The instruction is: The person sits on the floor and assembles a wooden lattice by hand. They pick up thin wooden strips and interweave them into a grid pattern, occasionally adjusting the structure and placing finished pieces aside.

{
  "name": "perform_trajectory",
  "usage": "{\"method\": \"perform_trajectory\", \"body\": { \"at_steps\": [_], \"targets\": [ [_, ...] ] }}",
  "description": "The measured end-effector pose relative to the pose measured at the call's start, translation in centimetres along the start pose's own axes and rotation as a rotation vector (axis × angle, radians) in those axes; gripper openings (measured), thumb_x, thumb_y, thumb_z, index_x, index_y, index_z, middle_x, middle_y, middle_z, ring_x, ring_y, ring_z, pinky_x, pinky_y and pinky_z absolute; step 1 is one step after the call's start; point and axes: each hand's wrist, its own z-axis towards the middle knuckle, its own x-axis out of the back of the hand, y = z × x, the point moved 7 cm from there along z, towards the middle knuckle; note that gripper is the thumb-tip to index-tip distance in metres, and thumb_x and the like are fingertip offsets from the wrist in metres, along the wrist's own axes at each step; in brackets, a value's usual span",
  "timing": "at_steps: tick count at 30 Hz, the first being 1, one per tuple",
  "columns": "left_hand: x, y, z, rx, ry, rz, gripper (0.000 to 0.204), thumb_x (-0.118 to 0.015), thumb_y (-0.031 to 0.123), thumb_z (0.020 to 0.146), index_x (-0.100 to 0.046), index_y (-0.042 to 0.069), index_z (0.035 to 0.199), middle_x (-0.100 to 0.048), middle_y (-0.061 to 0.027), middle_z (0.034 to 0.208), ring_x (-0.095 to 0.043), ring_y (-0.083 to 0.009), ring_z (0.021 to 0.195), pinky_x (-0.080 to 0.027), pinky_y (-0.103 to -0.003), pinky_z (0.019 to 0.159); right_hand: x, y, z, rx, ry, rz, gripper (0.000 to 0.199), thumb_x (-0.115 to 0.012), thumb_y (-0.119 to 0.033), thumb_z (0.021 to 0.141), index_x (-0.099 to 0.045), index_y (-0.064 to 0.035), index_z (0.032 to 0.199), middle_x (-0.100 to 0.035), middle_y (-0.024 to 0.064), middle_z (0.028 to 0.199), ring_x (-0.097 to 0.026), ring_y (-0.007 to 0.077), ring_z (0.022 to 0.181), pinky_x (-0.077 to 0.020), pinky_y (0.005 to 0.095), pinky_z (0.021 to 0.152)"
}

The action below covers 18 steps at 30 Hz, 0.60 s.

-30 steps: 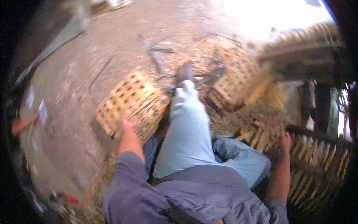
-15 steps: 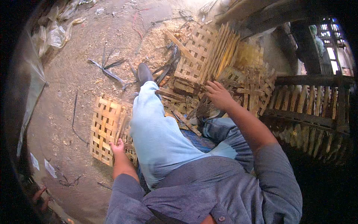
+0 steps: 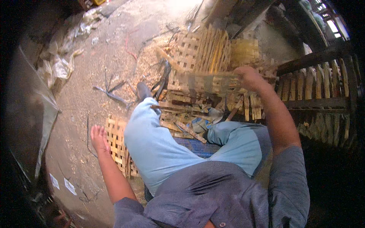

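Right hand (image 3: 249, 78) grips a blurred woven bamboo-strip lattice panel (image 3: 207, 81) (mid-lift, best kept level); left hand (image 3: 99, 137) splayed flat beside a floor lattice mat (image 3: 117, 146).

Woven mat (image 3: 116, 146) on floor left of outstretched leg (image 3: 152, 133); lattice panels (image 3: 207, 64) ahead; slatted rack (image 3: 323, 91) right; plastic sheeting (image 3: 62, 62) far left.

Person wearing grey-blue shirt (image 3: 228, 190) with sleeves pushed up, light blue trousers (image 3: 159, 140), dark shoe (image 3: 143, 91); hands bare.
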Motion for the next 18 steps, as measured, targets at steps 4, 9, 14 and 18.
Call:
{"method": "perform_trajectory", "body": {
  "at_steps": [4, 9, 14, 18],
  "targets": [
    [-19.3, 7.1, -8.1, -0.34, -0.575, 0.185, 0.05, -0.063, 0.025, 0.093, -0.046, 0.002, 0.134, -0.057, -0.0121, 0.122, -0.056, -0.0217, 0.11, -0.044, -0.035, 0.098, 4.2, 7.0, -4.6, -0.273, 0.248, 0.493, 0.022, -0.064, -0.015, 0.083, -0.065, -0.0044, 0.102, -0.066, 0.0092, 0.093, -0.063, 0.0258, 0.085, -0.0485, 0.0387, 0.08],
    [-35.3, -2.1, -20.2, -0.1, -1.101, 0.536, 0.058, -0.065, 0.042, 0.093, -0.052, 0.002, 0.132, -0.064, -0.0078, 0.118, -0.059, -0.0187, 0.109, -0.046, -0.031, 0.096, 0.7, 3.6, -7.4, -0.333, 0.496, 1.697, 0.017, -0.06, -0.015, 0.094, -0.062, -0.0037, 0.107, -0.065, 0.0007, 0.099, -0.059, 0.0143, 0.087, -0.0465, 0.0312, 0.076],
    [-37.5, -6.8, -26.8, 0.34, -1.369, 0.409, 0.06, -0.061, 0.048, 0.092, -0.049, 0.005, 0.133, -0.064, -0.0152, 0.114, -0.065, -0.026, 0.101, -0.052, -0.039, 0.089, -6.3, 4.9, -8.1, -0.371, 0.696, 1.962, 0.015, -0.056, -0.013, 0.097, -0.059, -0.0041, 0.109, -0.064, 0.0037, 0.102, -0.059, 0.018, 0.093, -0.0482, 0.0375, 0.088],
    [-36.5, -3.0, -28.1, 0.616, -1.381, -0.549, 0.092, -0.062, 0.065, 0.083, -0.035, 0.003, 0.145, -0.04, -0.0179, 0.147, -0.041, -0.0356, 0.135, -0.035, -0.05, 0.112, -7.0, 2.9, -8.4, -0.429, 0.779, 2.373, 0.013, -0.056, -0.012, 0.096, -0.056, -0.0043, 0.107, -0.061, 0.0063, 0.103, -0.059, 0.0232, 0.097, -0.0472, 0.0427, 0.094]
  ]
}}
